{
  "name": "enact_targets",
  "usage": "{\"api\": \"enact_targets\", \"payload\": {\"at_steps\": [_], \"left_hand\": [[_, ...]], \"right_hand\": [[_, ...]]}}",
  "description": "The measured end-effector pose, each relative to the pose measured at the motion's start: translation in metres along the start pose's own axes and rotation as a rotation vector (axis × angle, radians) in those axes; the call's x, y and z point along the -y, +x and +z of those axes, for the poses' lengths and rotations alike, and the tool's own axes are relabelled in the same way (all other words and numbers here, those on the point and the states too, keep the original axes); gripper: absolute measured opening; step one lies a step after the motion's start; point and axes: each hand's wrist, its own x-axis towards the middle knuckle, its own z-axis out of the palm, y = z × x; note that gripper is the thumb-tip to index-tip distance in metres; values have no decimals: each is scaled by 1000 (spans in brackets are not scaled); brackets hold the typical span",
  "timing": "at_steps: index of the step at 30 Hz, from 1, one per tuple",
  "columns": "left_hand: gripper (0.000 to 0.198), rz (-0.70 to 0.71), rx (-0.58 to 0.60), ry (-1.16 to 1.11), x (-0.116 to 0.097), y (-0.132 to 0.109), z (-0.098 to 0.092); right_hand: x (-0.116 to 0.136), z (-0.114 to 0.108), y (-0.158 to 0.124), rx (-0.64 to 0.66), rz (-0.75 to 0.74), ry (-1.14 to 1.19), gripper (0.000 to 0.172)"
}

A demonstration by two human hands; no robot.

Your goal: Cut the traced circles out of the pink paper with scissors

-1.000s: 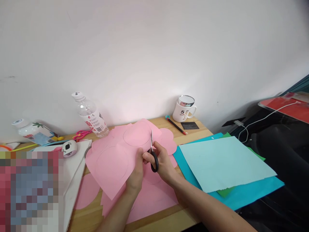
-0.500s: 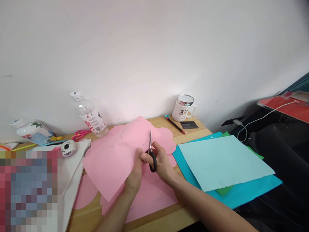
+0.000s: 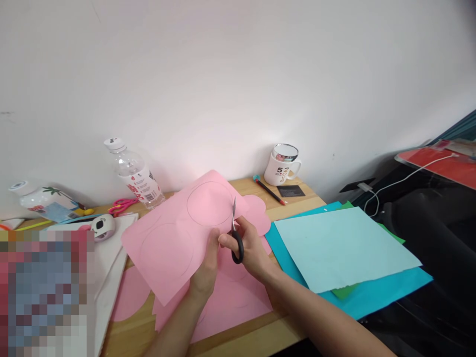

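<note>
A pink paper sheet [image 3: 167, 248] with pencilled circles is raised off the table, pinched at its near right edge by my left hand [image 3: 206, 267]. Black-handled scissors [image 3: 237, 245] are in my right hand [image 3: 255, 253], fingers through the loops. Their blades point up and away, by the sheet's right edge near the upper circle. I cannot tell whether the blades grip the paper. Below the raised sheet lie more pink sheets [image 3: 238, 317]. A pink rounded cutout [image 3: 255, 213] rests behind my right hand, and another pink cutout [image 3: 132, 295] is at the left.
A clear bottle [image 3: 139, 181] and a white mug [image 3: 282, 166] stand by the wall. A red-black pen [image 3: 269, 192] and a black card [image 3: 291, 191] lie near the mug. Light blue paper [image 3: 345, 248] covers the right side; pink scissors [image 3: 122, 206] and a white tape dispenser [image 3: 104, 226] are left.
The raised pink sheet has tilted and its far edge has lifted slightly. My right hand and the scissors have shifted a little to the right. The camera view has moved slightly.
</note>
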Motion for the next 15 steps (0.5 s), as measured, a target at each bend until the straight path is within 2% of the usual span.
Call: {"api": "enact_targets", "payload": {"at_steps": [3,8,15], "left_hand": [[38,33,14,-3,2,0,-2],[30,164,86,66,8,3,-9],[36,244,159,117,8,8,-11]], "right_hand": [[0,0,0,3,10,9,47],[1,0,0,0,31,7,43],[1,-1,-1,-6,48,8,38]]}}
